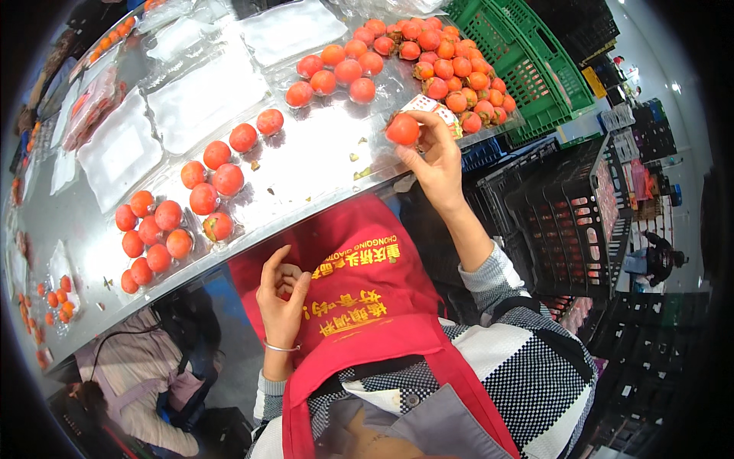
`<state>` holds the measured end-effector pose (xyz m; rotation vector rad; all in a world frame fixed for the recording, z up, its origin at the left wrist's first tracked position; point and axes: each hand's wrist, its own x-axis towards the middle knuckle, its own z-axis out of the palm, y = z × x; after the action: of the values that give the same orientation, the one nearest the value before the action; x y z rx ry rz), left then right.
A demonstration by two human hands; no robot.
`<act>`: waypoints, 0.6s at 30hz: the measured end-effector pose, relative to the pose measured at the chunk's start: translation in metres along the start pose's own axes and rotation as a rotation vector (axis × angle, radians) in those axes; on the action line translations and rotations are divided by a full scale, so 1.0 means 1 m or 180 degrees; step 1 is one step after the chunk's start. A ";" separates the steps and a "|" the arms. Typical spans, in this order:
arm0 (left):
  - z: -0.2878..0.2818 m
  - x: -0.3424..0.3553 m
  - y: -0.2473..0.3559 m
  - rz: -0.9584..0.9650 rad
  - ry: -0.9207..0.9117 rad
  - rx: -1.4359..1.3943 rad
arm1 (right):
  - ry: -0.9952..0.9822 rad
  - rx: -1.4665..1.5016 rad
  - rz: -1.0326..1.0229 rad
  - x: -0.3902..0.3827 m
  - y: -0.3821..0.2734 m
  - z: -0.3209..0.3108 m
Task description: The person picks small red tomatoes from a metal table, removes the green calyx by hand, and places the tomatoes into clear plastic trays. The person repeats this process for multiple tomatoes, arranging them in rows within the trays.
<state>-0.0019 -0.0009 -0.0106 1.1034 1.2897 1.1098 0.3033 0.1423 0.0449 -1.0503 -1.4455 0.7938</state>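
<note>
My right hand [437, 164] is above the near right edge of the table, its thumb and fingers closed on an orange-red persimmon [403, 129]. Just behind that fruit lies a printed white and red card [430, 107]. Farther right a heap of persimmons [459, 73] with brownish leafy caps is piled at the table's end. My left hand [281, 297] hovers before my red apron [344, 268], away from the table. Its index finger and thumb are apart, the other fingers loosely bent, and nothing shows in it.
Loose persimmons [203, 198] stand in groups along the metal table [298, 164]. Clear plastic trays [206, 92] cover its far side. A green crate [527, 69] stands beyond the heap, black crates [562, 218] to my right. Another person [141, 375] is at lower left.
</note>
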 end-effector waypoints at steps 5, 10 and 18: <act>0.001 0.001 -0.004 0.0060 -0.0021 -0.0007 | 0.0264 -0.0422 0.0025 0.053 0.015 -0.019; 0.002 0.000 -0.007 0.0051 -0.0025 -0.0020 | -0.0079 -0.1405 0.0133 0.105 0.026 -0.033; 0.002 -0.001 -0.011 0.0015 -0.0082 -0.0017 | -0.0527 -0.2977 -0.0570 0.126 0.037 -0.027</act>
<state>0.0002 -0.0036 -0.0208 1.1139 1.2639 1.0988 0.3391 0.2700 0.0637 -1.5219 -2.0887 0.0263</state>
